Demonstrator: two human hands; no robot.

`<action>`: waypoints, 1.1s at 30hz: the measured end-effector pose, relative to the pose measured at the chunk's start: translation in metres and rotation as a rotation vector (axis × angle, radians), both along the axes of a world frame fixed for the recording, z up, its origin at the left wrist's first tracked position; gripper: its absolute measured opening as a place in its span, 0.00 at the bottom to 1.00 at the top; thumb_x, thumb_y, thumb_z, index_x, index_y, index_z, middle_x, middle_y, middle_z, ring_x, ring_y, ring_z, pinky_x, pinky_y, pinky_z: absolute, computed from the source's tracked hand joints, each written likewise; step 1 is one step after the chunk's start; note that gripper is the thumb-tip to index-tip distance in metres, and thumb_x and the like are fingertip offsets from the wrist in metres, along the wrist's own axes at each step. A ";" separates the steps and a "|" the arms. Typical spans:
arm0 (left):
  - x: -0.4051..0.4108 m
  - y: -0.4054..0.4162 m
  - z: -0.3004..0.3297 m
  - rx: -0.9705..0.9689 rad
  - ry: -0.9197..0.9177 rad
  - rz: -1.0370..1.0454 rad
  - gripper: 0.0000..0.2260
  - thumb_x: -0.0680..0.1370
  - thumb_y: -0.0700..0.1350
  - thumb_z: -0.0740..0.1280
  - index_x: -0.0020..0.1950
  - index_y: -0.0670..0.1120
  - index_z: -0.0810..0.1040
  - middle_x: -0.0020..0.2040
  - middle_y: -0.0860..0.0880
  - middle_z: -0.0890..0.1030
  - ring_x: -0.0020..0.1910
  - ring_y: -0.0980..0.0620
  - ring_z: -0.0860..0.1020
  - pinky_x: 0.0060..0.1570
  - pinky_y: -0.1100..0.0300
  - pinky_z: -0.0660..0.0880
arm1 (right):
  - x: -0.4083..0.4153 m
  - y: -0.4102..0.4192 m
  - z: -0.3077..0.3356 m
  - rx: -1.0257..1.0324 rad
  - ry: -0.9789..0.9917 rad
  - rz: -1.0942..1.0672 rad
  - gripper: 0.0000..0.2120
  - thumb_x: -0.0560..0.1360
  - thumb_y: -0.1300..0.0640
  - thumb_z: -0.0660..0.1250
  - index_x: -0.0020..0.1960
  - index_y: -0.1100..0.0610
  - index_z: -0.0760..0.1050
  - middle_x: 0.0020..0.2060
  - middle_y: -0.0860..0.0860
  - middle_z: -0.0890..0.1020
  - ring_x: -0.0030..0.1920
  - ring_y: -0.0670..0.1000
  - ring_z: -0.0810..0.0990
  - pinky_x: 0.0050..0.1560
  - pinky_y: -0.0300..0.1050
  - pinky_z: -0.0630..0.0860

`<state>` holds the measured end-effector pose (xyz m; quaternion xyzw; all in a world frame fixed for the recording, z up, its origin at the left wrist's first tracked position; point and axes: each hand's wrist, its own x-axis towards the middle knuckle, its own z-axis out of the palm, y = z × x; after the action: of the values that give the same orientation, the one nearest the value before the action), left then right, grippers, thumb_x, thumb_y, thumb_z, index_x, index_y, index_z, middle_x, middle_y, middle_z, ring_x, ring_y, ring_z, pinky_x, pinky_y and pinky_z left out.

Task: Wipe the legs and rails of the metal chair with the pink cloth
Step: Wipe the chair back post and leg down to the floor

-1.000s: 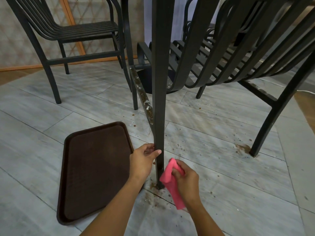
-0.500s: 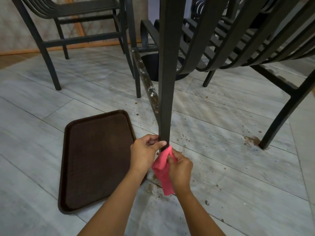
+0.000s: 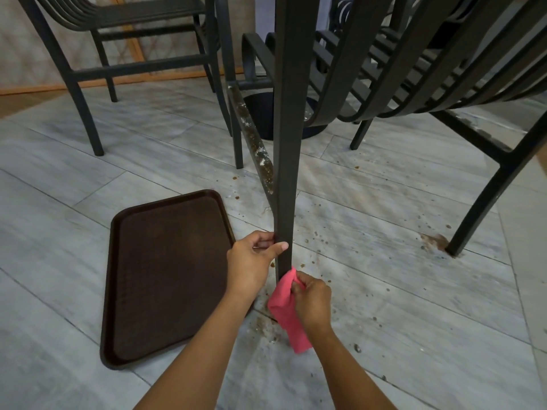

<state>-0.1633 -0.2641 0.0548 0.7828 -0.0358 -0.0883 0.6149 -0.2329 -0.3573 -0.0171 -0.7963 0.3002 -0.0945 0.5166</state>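
Sliding down from half a second before, right hand [image 3: 312, 300] closed on bunched pink cloth [image 3: 288, 313], pressed low against dark square-tube metal chair leg [image 3: 287, 173] at lower centre; left hand [image 3: 251, 263] pinched round leg above. Soiled side rail [image 3: 254, 143] untouched.

Single head-worn wide-angle view, facing forward and down at tiled floor [image 3: 399, 335]; close on chair leg [image 3: 286, 173] at 12 o'clock; no second view to overlap.

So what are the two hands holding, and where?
Left hand grips the chair leg low down. Right hand holds the pink cloth near its top end, against the leg.
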 end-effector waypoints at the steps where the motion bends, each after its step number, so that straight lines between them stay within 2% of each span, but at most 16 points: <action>1: -0.001 0.000 0.001 0.000 -0.002 -0.008 0.09 0.69 0.42 0.75 0.47 0.44 0.82 0.37 0.54 0.81 0.37 0.61 0.79 0.35 0.78 0.71 | 0.000 -0.001 0.001 -0.005 0.013 0.011 0.14 0.75 0.67 0.60 0.41 0.55 0.82 0.26 0.47 0.78 0.26 0.44 0.73 0.27 0.32 0.67; 5: -0.001 0.001 0.000 -0.006 0.002 -0.038 0.09 0.70 0.43 0.74 0.49 0.44 0.81 0.40 0.54 0.81 0.39 0.62 0.79 0.35 0.77 0.72 | -0.009 -0.003 0.003 -0.008 0.067 -0.012 0.18 0.74 0.65 0.62 0.30 0.49 0.73 0.23 0.46 0.74 0.24 0.45 0.72 0.26 0.35 0.66; 7: -0.001 0.001 -0.001 -0.009 0.009 -0.052 0.12 0.70 0.43 0.74 0.52 0.45 0.81 0.43 0.53 0.82 0.43 0.59 0.80 0.39 0.75 0.74 | -0.019 -0.001 0.002 0.013 0.061 -0.072 0.18 0.74 0.65 0.62 0.29 0.50 0.75 0.24 0.47 0.76 0.26 0.48 0.73 0.29 0.41 0.68; 8: 0.000 0.001 -0.003 -0.015 0.016 -0.061 0.13 0.70 0.43 0.75 0.53 0.45 0.80 0.45 0.52 0.82 0.45 0.57 0.80 0.42 0.73 0.75 | -0.024 0.001 0.003 0.044 0.051 -0.111 0.15 0.75 0.64 0.63 0.34 0.50 0.78 0.27 0.48 0.78 0.28 0.47 0.74 0.31 0.41 0.69; 10: 0.000 0.001 -0.002 -0.053 0.055 -0.067 0.13 0.70 0.44 0.75 0.53 0.46 0.81 0.45 0.52 0.83 0.46 0.57 0.80 0.42 0.69 0.75 | -0.029 0.004 0.008 0.112 0.027 -0.178 0.08 0.76 0.63 0.64 0.49 0.57 0.81 0.38 0.52 0.83 0.35 0.47 0.78 0.37 0.38 0.72; 12: 0.000 0.000 0.001 -0.091 0.093 -0.055 0.08 0.70 0.47 0.75 0.47 0.49 0.81 0.42 0.54 0.82 0.44 0.59 0.79 0.41 0.66 0.75 | -0.028 0.009 0.015 0.120 -0.007 -0.209 0.11 0.76 0.62 0.64 0.57 0.62 0.78 0.48 0.55 0.83 0.44 0.49 0.80 0.46 0.38 0.74; 14: 0.001 0.001 0.004 -0.106 0.102 -0.043 0.06 0.69 0.49 0.75 0.43 0.53 0.79 0.41 0.54 0.81 0.45 0.57 0.80 0.43 0.63 0.76 | -0.024 0.016 0.026 0.098 -0.064 -0.235 0.13 0.77 0.61 0.63 0.61 0.60 0.75 0.51 0.52 0.82 0.46 0.45 0.79 0.48 0.31 0.71; 16: 0.004 0.003 0.004 -0.108 0.094 -0.041 0.06 0.69 0.50 0.75 0.42 0.54 0.79 0.41 0.53 0.82 0.45 0.56 0.81 0.42 0.63 0.75 | -0.016 0.025 0.036 0.136 -0.159 -0.260 0.12 0.77 0.62 0.63 0.60 0.57 0.76 0.44 0.43 0.81 0.39 0.37 0.77 0.41 0.23 0.69; 18: 0.005 0.005 0.004 -0.099 0.089 -0.040 0.07 0.68 0.50 0.76 0.42 0.53 0.80 0.40 0.54 0.82 0.41 0.61 0.81 0.41 0.67 0.74 | -0.008 0.035 0.042 0.224 -0.243 -0.288 0.11 0.76 0.62 0.64 0.57 0.54 0.78 0.40 0.39 0.78 0.37 0.35 0.77 0.38 0.21 0.69; 20: 0.006 0.006 0.004 -0.104 0.092 -0.040 0.08 0.68 0.49 0.76 0.43 0.50 0.82 0.38 0.54 0.82 0.34 0.66 0.79 0.36 0.73 0.73 | 0.002 0.046 0.044 0.202 -0.268 -0.342 0.12 0.74 0.62 0.67 0.57 0.56 0.78 0.42 0.40 0.78 0.40 0.36 0.78 0.41 0.22 0.69; 23: 0.007 0.006 0.002 -0.127 0.108 -0.043 0.08 0.67 0.48 0.77 0.42 0.48 0.82 0.35 0.53 0.82 0.31 0.66 0.79 0.34 0.74 0.73 | 0.015 0.059 0.041 0.119 -0.279 -0.457 0.14 0.69 0.62 0.72 0.55 0.58 0.79 0.44 0.45 0.78 0.45 0.44 0.78 0.45 0.30 0.71; 24: 0.007 0.006 0.002 -0.138 0.114 -0.044 0.08 0.67 0.48 0.77 0.42 0.48 0.82 0.34 0.53 0.82 0.31 0.66 0.79 0.34 0.73 0.73 | 0.019 0.061 0.040 0.112 -0.289 -0.507 0.12 0.69 0.62 0.72 0.52 0.58 0.80 0.42 0.46 0.78 0.44 0.46 0.78 0.44 0.32 0.71; 26: 0.008 0.007 0.001 -0.158 0.127 -0.052 0.08 0.67 0.47 0.77 0.42 0.47 0.82 0.34 0.54 0.83 0.32 0.64 0.80 0.36 0.71 0.74 | 0.028 0.064 0.040 0.099 -0.295 -0.610 0.09 0.68 0.63 0.72 0.48 0.58 0.81 0.39 0.47 0.79 0.39 0.45 0.77 0.41 0.33 0.71; 30: 0.010 0.008 -0.002 -0.178 0.134 -0.072 0.09 0.66 0.47 0.77 0.42 0.46 0.83 0.35 0.52 0.83 0.33 0.62 0.80 0.38 0.67 0.75 | 0.038 0.067 0.038 0.104 -0.283 -0.696 0.10 0.68 0.63 0.73 0.48 0.60 0.80 0.42 0.51 0.81 0.36 0.43 0.76 0.36 0.29 0.68; 33: 0.011 0.007 -0.003 -0.197 0.133 -0.078 0.07 0.66 0.46 0.77 0.41 0.47 0.82 0.34 0.52 0.83 0.33 0.62 0.80 0.37 0.67 0.75 | 0.042 0.068 0.036 0.113 -0.284 -0.722 0.10 0.66 0.63 0.73 0.47 0.61 0.79 0.40 0.52 0.80 0.35 0.41 0.75 0.35 0.31 0.69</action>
<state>-0.1523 -0.2566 0.0520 0.7090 -0.0339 -0.1601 0.6859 -0.1912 -0.2894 0.0185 -0.5889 0.4914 -0.3626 0.5294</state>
